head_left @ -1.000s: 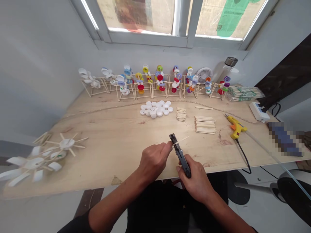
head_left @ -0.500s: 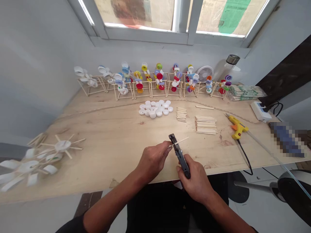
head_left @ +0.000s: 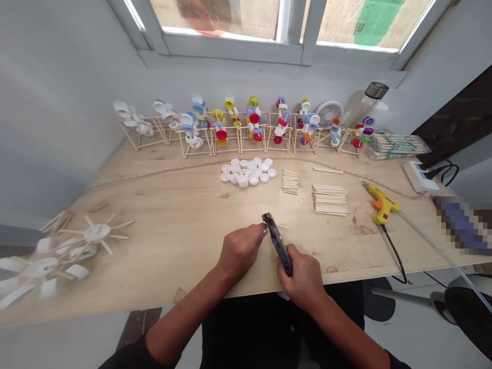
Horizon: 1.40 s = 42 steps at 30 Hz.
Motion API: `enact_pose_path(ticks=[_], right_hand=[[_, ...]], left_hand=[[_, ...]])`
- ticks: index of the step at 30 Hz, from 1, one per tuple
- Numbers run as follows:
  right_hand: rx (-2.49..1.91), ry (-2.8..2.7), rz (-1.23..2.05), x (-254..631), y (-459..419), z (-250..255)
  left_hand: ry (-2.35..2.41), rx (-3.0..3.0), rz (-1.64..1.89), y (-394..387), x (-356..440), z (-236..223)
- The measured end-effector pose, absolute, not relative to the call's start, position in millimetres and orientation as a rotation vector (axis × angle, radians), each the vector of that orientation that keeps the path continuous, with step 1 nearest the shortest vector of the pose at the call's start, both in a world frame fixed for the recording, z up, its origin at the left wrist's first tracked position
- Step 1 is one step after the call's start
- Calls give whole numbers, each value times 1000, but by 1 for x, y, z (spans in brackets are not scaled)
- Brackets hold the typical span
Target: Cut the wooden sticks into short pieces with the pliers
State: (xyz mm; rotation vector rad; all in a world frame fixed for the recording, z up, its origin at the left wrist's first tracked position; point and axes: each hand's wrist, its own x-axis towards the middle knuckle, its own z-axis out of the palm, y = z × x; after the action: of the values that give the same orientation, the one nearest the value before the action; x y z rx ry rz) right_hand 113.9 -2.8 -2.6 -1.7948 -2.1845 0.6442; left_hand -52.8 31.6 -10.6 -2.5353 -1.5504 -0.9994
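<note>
Fingers [head_left: 255, 234] of the left hand [head_left: 239, 253] are pressing together at the head of a black cutter [head_left: 277, 243], seemingly pinching a craft stick [head_left: 283, 226]; the stick is mostly hidden, with only a short end showing past the cutter's jaws. The right hand [head_left: 302, 274] is gripping the cutter's handles closed around them. Both hands are working over the table [head_left: 154, 205] near its front edge, around the middle. Trimming the stick looks like the work in hand, and a clean cut is calling for a steady pinch. White bottle caps [head_left: 246, 172] and stacked sticks [head_left: 329, 200] are lying mid-table, a yellow glue gun [head_left: 382, 203] is resting toward the right edge, and cap-and-stick models [head_left: 253, 125] are standing along the back edge beneath a window [head_left: 215, 15].
</note>
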Motion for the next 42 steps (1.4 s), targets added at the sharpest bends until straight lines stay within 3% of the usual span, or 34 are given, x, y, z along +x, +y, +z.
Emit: enact_pose_path(ticks=[6, 10, 29, 42], right_hand=[[-1656, -1966, 1043, 123, -3, 14], [-1503, -1638, 1302, 140, -7, 18], [-1388, -1236, 1414, 172, -14, 9], [-1350, -1216, 1441, 173, -14, 5]], left_hand=[[-1864, -2552, -1159, 24, -53, -8], [-1934, -2631, -1075, 32, -48, -7], [-1529, -2742, -482, 117, -18, -28], [-1592, -2607, -618, 140, 11, -28]])
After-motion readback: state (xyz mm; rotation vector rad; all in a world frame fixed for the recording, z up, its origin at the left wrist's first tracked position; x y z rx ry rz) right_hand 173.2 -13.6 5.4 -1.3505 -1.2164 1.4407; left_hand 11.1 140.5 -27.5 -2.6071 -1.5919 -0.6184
